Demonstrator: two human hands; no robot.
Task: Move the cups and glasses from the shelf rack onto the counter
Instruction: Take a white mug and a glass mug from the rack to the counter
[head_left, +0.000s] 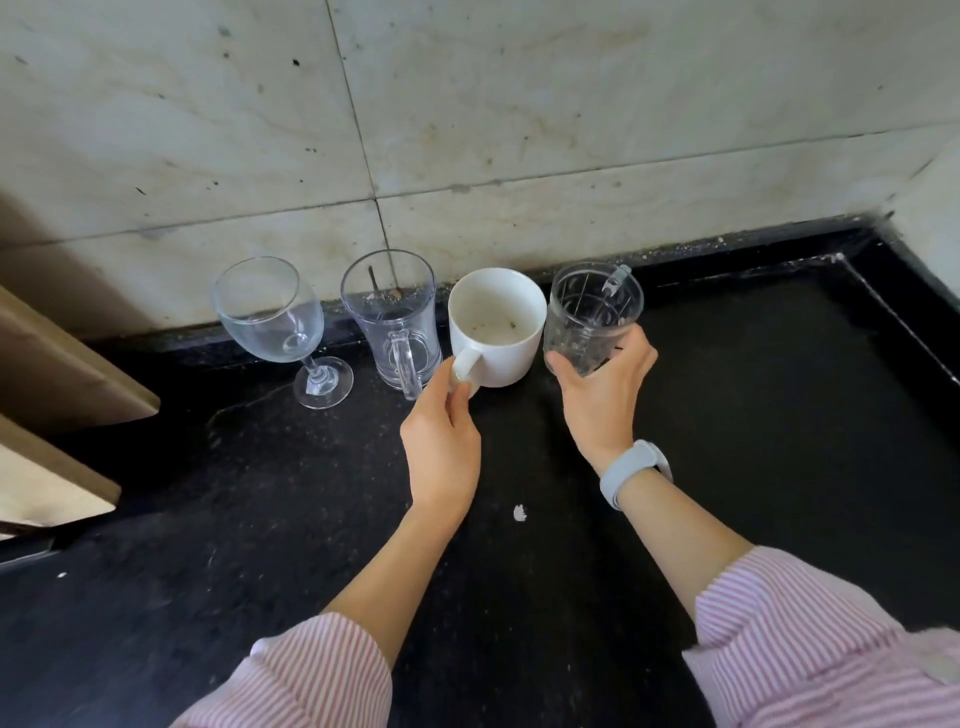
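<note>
Four vessels stand in a row on the black counter (260, 519) against the tiled wall. From left: a clear wine glass (272, 312), a clear glass mug (392, 317) with its handle toward me, a white ceramic mug (498, 325) with specks inside, and a clear patterned glass cup (589, 317). My left hand (441, 441) pinches the white mug's handle. My right hand (605, 395) wraps the lower front of the patterned cup. Both vessels appear to rest on the counter.
Two tan wooden shelf boards (62, 374) jut in from the left edge. The counter has a raised black rim (893, 306) at the right, meeting the wall corner. A small white chip (519, 513) lies on the counter between my arms. I wear a pale wristband (634, 470).
</note>
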